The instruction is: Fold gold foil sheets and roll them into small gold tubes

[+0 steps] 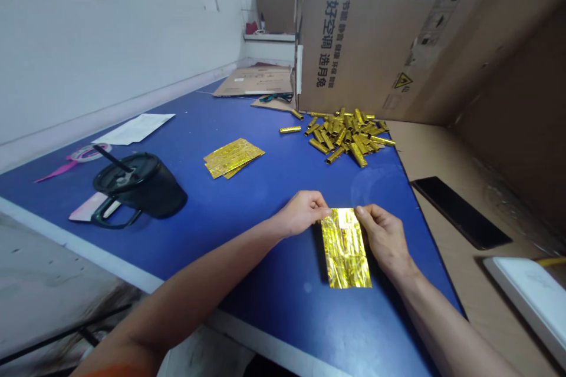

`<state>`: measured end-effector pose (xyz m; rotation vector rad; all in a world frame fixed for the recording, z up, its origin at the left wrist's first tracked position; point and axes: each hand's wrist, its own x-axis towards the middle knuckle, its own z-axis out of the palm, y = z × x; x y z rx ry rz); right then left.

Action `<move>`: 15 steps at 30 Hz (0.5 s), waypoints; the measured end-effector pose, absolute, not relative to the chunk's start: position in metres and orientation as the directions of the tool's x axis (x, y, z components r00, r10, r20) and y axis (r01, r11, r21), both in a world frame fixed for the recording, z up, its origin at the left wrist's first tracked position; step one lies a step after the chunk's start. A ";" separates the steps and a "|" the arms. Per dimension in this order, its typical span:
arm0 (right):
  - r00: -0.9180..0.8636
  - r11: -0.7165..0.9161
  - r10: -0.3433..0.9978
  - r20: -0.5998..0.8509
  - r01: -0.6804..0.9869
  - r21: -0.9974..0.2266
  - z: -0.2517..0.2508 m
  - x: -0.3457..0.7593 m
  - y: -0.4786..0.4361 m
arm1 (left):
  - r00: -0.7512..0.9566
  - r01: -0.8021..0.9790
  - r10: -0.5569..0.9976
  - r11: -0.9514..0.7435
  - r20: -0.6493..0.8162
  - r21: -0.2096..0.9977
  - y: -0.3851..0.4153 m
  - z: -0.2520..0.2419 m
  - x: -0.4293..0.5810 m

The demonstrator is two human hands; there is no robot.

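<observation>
Gold foil sheet point(345, 250) pinched by left hand point(300, 214) and right hand point(384, 240).

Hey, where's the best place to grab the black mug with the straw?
Grip the looped handle of the black mug, coming from the near left: the handle sticks out on that side, toward you, away from the mug's body. Your left hand is closer, though it's pinching the gold foil sheet.

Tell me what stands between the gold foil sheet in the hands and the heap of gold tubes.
Nothing visible does. Only blue tabletop lies between the gold foil sheet, pinched by the left hand and right hand, and the heap of gold tubes. The stack of flat foil pieces sits off to the left.
</observation>
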<state>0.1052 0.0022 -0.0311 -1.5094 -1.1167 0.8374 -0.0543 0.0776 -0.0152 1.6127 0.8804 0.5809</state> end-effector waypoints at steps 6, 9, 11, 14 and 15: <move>0.309 -0.037 0.932 0.190 0.603 -0.797 -0.036 0.106 0.004 | 0.600 0.300 0.798 -0.152 -0.062 0.942 0.080 -0.020 -0.053; 0.319 -0.107 0.915 0.249 0.784 -0.612 -0.034 0.105 0.004 | 0.565 0.410 0.825 -0.284 0.003 0.867 0.081 -0.022 -0.052; 0.308 -0.087 0.888 0.342 0.841 -0.533 -0.032 0.104 0.003 | 0.545 0.488 0.837 -0.367 0.052 0.792 0.082 -0.023 -0.050; 0.099 0.135 0.869 0.485 0.896 -0.424 -0.034 0.103 0.001 | 0.534 0.589 0.842 -0.436 0.078 0.681 0.084 -0.024 -0.049; 0.003 0.208 0.873 0.488 0.902 -0.378 -0.035 0.102 0.001 | 0.536 0.617 0.840 -0.454 0.080 0.643 0.085 -0.025 -0.049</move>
